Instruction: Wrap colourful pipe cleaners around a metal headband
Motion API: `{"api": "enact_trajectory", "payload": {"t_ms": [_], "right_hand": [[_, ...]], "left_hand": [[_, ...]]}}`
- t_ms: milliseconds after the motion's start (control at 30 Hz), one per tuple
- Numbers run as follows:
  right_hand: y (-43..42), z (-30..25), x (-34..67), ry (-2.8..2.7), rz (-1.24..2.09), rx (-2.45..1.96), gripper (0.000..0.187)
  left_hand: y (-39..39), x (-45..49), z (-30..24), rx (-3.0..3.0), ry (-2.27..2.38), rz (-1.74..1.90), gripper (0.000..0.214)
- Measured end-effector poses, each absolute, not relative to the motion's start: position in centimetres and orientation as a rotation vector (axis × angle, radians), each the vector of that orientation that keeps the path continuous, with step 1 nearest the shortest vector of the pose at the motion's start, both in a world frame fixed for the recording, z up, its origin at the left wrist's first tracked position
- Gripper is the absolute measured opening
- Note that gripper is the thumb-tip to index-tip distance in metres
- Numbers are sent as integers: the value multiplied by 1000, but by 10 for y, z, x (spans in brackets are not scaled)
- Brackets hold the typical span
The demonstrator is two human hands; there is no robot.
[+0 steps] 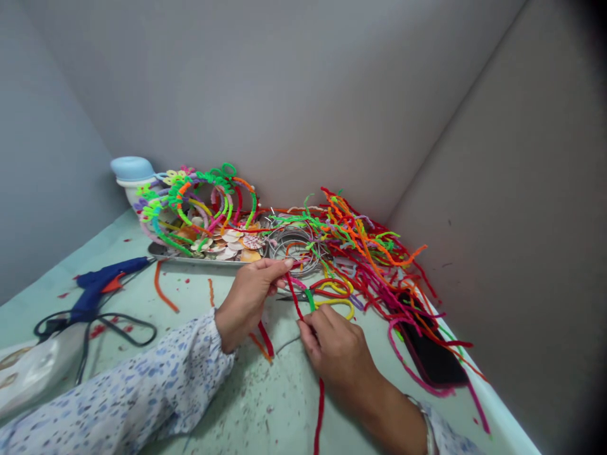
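Observation:
My left hand (249, 297) is closed in a pinch on the upper end of a red pipe cleaner (294, 300), near a coil of thin wire (294, 246). My right hand (334, 351) is closed, pinching the same red pipe cleaner lower down, where a short green piece (310, 299) meets it. The red strand runs on under my right hand toward the table's near edge (318, 411). Yellow-handled scissors (332, 297) lie just beyond my right hand.
A heap of loose coloured pipe cleaners (370, 246) fills the back right corner, partly over a dark phone (429, 354). A metal tray (199, 258) holds finished pipe-cleaner rings and shells. A blue glue gun (102, 281) with black cord lies left; a white jar (133, 177) stands behind.

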State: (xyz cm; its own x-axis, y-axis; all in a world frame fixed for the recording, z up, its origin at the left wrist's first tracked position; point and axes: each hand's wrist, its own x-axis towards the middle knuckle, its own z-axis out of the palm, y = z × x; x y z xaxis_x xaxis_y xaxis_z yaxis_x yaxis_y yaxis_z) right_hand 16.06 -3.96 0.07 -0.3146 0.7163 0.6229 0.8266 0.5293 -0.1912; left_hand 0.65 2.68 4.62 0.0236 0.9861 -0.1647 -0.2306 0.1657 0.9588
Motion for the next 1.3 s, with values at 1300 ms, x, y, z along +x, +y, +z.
{"api": "enact_trajectory", "payload": {"t_ms": [1300], "right_hand": [[-32, 2, 162, -1659, 728, -1374, 18]], "left_hand": [[24, 11, 36, 818, 827, 1003, 23]]}}
